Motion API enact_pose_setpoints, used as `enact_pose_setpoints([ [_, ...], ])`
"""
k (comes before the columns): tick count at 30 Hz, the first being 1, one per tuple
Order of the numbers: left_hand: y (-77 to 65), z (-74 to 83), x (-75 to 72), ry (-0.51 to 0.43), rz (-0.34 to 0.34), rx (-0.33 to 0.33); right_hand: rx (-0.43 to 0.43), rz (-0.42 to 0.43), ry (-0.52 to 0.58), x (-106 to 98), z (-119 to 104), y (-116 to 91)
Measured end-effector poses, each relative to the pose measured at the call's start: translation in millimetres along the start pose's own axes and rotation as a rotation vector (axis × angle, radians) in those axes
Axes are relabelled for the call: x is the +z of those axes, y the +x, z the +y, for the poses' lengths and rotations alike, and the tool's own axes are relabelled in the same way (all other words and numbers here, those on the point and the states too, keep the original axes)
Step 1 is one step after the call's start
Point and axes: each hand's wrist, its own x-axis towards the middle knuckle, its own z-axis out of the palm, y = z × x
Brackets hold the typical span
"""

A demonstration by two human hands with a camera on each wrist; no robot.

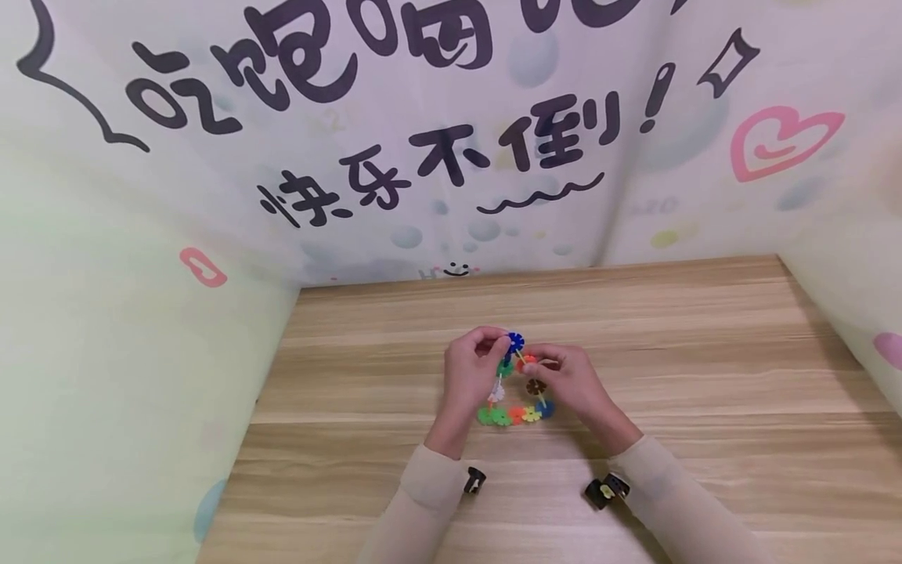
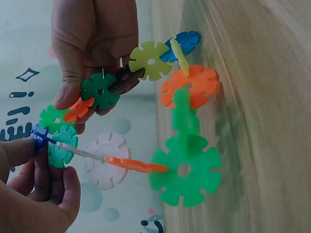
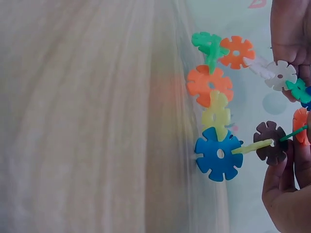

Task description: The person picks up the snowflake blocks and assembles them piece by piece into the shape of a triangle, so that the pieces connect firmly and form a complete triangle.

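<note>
A loop of notched plastic snowflake discs, slotted edge to edge, hangs between both hands. My left hand pinches a dark blue disc at the top of the loop, beside a teal disc. With thumb and fingertips, my right hand holds the other side at an orange disc; a light green disc spans from there to the blue one. Below the right fingers come a brown disc and a blue disc. The lower row has a yellow disc and a green disc.
A wood-grain table lies under the hands. Behind it stands a white printed backdrop with black lettering, and pale side panels flank it. Black devices are at both wrists, the right one by the cuff.
</note>
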Motion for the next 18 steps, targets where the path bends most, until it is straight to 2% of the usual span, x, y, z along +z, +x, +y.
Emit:
enact_pose_setpoints([
  [3,-1.0,0.1,2.0,0.04,0.009,0.012,0.004,0.001,0.004,0,1,-1],
  [7,-1.3,0.0,4.5,0.048,0.013,0.02,0.011,0.007,0.002,0,1,-2],
  [12,2.9,-7.0,0.3,0.067,-0.002,0.029,0.046,0.008,-0.018,-2,2,1],
  [15,3.9,-15.6,-3.6,0.108,-0.022,-0.001,0.109,0.006,-0.006,-6,7,4],
  [18,2.7,-24.5,-4.4,0.11,-0.051,-0.047,0.17,-0.001,0.026,-12,11,8],
])
